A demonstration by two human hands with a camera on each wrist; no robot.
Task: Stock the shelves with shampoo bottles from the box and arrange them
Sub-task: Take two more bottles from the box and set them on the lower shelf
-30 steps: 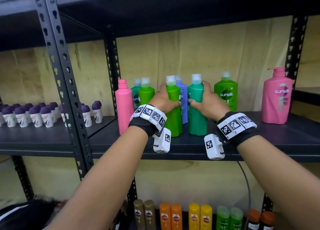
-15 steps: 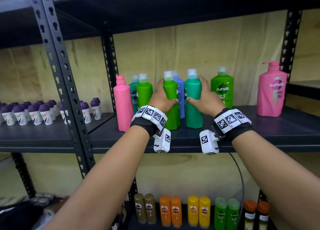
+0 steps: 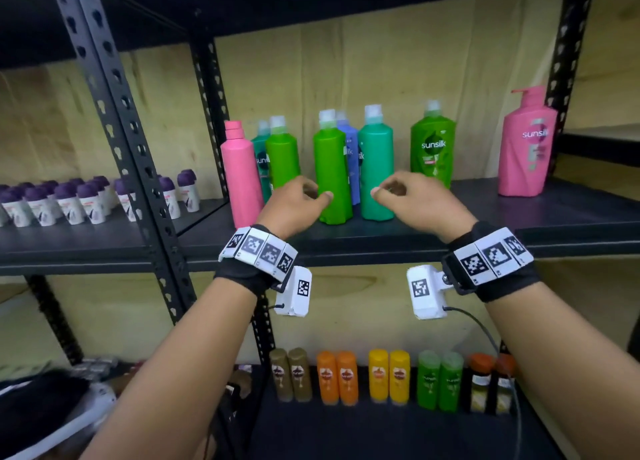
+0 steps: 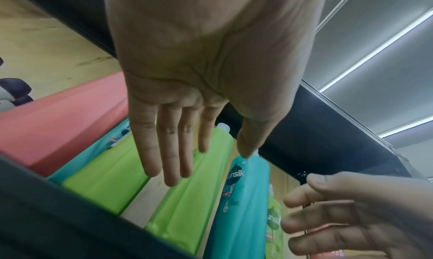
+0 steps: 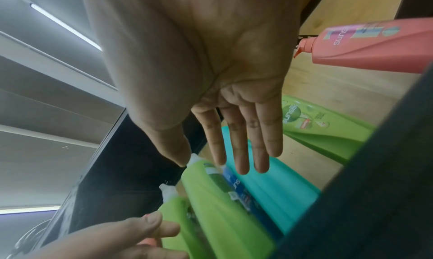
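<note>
On the middle shelf (image 3: 571, 217) stand several shampoo bottles. A light green bottle (image 3: 331, 172) and a teal bottle (image 3: 376, 168) stand upright at the front, with a blue bottle (image 3: 350, 154) behind and between them. My left hand (image 3: 298, 201) hovers just in front of the light green bottle, fingers relaxed, holding nothing. My right hand (image 3: 408, 199) hovers in front of the teal bottle, also empty. In the left wrist view my left hand (image 4: 187, 151) has straight fingers clear of the light green bottle (image 4: 187, 207). In the right wrist view my right hand (image 5: 234, 148) is likewise apart from the teal bottle (image 5: 276, 185).
A pink bottle (image 3: 240, 175), a teal and a green bottle (image 3: 282, 158) stand to the left; a green Sunsilk bottle (image 3: 433, 147) and a pink pump bottle (image 3: 528, 147) to the right. Small purple-capped bottles (image 3: 86, 199) fill the left bay. Smaller coloured bottles (image 3: 388, 376) line the shelf below.
Both hands have let go of the light green and teal bottles and drawn back toward the shelf's front edge. The two bottles stay upright where they stood.
</note>
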